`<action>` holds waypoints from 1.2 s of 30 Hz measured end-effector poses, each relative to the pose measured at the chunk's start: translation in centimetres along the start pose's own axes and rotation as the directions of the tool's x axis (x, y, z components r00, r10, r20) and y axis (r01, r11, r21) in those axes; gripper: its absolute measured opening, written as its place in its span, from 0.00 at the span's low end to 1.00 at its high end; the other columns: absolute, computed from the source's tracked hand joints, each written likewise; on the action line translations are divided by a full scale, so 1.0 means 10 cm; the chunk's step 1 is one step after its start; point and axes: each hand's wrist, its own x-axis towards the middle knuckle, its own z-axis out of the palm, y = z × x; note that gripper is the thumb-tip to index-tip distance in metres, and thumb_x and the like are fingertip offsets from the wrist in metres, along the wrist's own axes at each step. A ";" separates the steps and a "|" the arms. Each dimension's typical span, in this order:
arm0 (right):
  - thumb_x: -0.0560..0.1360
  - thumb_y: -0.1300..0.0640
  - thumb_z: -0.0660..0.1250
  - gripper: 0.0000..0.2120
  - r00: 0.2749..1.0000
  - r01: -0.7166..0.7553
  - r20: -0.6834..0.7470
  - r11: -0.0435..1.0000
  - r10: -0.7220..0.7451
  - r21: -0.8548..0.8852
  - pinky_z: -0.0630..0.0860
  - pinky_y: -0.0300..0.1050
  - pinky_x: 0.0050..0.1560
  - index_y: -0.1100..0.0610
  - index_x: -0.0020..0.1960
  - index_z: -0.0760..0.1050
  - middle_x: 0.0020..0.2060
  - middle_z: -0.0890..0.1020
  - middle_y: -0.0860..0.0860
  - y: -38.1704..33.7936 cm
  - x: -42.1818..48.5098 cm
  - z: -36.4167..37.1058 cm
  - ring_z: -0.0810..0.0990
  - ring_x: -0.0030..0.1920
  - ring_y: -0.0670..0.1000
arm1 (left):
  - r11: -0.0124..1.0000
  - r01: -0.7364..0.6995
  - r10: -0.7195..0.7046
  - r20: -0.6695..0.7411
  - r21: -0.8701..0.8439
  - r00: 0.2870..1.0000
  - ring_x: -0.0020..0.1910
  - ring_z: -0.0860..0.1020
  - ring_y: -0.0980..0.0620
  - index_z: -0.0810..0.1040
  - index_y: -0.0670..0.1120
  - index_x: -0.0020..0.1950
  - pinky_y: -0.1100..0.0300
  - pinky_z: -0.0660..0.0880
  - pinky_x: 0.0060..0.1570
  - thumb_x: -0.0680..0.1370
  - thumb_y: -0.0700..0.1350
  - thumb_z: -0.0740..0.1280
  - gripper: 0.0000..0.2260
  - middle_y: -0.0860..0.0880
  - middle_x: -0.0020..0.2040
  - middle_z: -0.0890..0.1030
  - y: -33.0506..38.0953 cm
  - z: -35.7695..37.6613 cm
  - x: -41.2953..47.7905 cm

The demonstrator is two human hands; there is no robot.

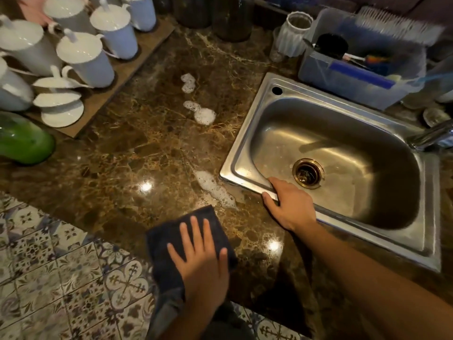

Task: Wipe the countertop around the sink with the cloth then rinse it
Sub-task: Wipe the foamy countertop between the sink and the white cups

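Note:
A dark folded cloth (169,241) lies at the front edge of the brown marble countertop (137,153), partly hanging over it. My left hand (201,261) presses flat on the cloth with fingers spread and straight. My right hand (289,204) grips the near rim of the steel sink (247,133), fingers curled over the edge. Patches of white soap foam (215,190) sit on the counter left of the sink, with more foam (202,114) further back. The sink basin holds no dishes and its drain (307,173) is uncovered.
White lidded mugs (83,57) stand on a wooden board at the back left. A green bottle (22,141) lies at the left. A clear plastic bin (362,65) with brushes sits behind the sink, beside a white ribbed cup (294,33). The tap (434,136) juts in at right. Patterned floor tiles show below.

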 end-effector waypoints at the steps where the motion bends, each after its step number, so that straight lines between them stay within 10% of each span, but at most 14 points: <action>1: 0.77 0.36 0.52 0.24 1.000 -0.003 -0.004 1.000 0.003 0.000 0.73 0.48 0.48 0.46 0.68 0.67 0.56 0.80 0.50 0.00 0.03 0.01 0.78 0.54 0.53 | 1.000 0.005 -0.004 0.020 -0.025 1.000 0.74 0.61 0.37 0.62 0.42 0.76 0.32 0.55 0.67 0.76 0.57 0.51 0.31 0.39 0.76 0.62 0.15 0.00 -0.06; 5: 0.76 0.35 0.51 0.24 1.000 -0.006 -0.016 1.000 0.006 0.010 0.73 0.48 0.49 0.45 0.67 0.67 0.55 0.80 0.49 0.01 0.04 0.04 0.77 0.55 0.53 | 0.960 0.118 -0.090 0.120 -0.254 0.989 0.75 0.57 0.45 0.63 0.44 0.75 0.36 0.49 0.69 0.81 0.61 0.43 0.30 0.42 0.76 0.63 0.70 0.04 -0.17; 10: 0.77 0.35 0.54 0.25 0.999 -0.038 -0.039 0.999 0.038 0.006 0.73 0.48 0.50 0.46 0.69 0.67 0.58 0.80 0.50 0.02 0.03 0.06 0.77 0.57 0.54 | 0.684 0.407 -0.323 0.249 -0.606 0.913 0.77 0.46 0.55 0.59 0.51 0.76 0.48 0.38 0.72 0.77 0.58 0.58 0.28 0.53 0.79 0.53 0.92 -0.20 0.00; 14: 0.76 0.34 0.55 0.26 0.995 -0.087 -0.046 0.995 0.089 0.045 0.72 0.48 0.53 0.45 0.69 0.69 0.59 0.80 0.48 -0.02 -0.01 0.07 0.77 0.58 0.53 | 0.742 0.163 -0.032 0.207 -0.651 0.978 0.75 0.52 0.54 0.62 0.52 0.75 0.47 0.49 0.70 0.70 0.66 0.51 0.36 0.55 0.78 0.54 0.46 -0.42 -0.08; 23: 0.80 0.56 0.59 0.10 0.647 -0.370 -0.229 0.563 0.727 0.739 0.62 0.37 0.62 0.53 0.59 0.75 0.58 0.75 0.46 -1.07 -0.99 -0.09 0.67 0.60 0.42 | 0.825 -0.507 0.524 0.001 -0.250 0.852 0.78 0.44 0.50 0.57 0.50 0.77 0.40 0.43 0.74 0.79 0.55 0.52 0.27 0.53 0.80 0.47 -0.82 -0.70 1.25; 27: 0.73 0.41 0.51 0.27 0.669 -0.526 -0.135 0.593 0.731 0.609 0.64 0.49 0.67 0.54 0.64 0.73 0.63 0.73 0.50 -1.71 -1.35 0.21 0.67 0.64 0.49 | 0.840 -0.539 0.542 0.034 -0.064 0.840 0.78 0.47 0.45 0.57 0.50 0.78 0.38 0.42 0.72 0.78 0.59 0.49 0.29 0.50 0.80 0.51 -1.10 -0.85 2.08; 30: 0.67 0.32 0.39 0.47 0.635 -0.678 0.077 0.507 0.769 0.532 0.45 0.50 0.76 0.59 0.77 0.57 0.77 0.57 0.55 -2.00 -1.19 0.35 0.51 0.77 0.54 | 0.885 -0.465 0.465 0.044 0.012 0.884 0.78 0.49 0.43 0.58 0.49 0.78 0.34 0.45 0.71 0.76 0.61 0.46 0.32 0.48 0.80 0.54 -1.30 -0.89 2.57; 36: 0.76 0.37 0.43 0.39 0.594 -0.787 -0.044 0.592 0.803 0.173 0.41 0.53 0.73 0.62 0.78 0.51 0.77 0.55 0.61 -1.92 -0.82 0.54 0.51 0.77 0.60 | 0.878 -0.474 0.472 0.045 0.072 0.881 0.78 0.48 0.43 0.55 0.50 0.79 0.36 0.44 0.71 0.78 0.61 0.45 0.31 0.48 0.80 0.53 -1.37 -0.84 2.62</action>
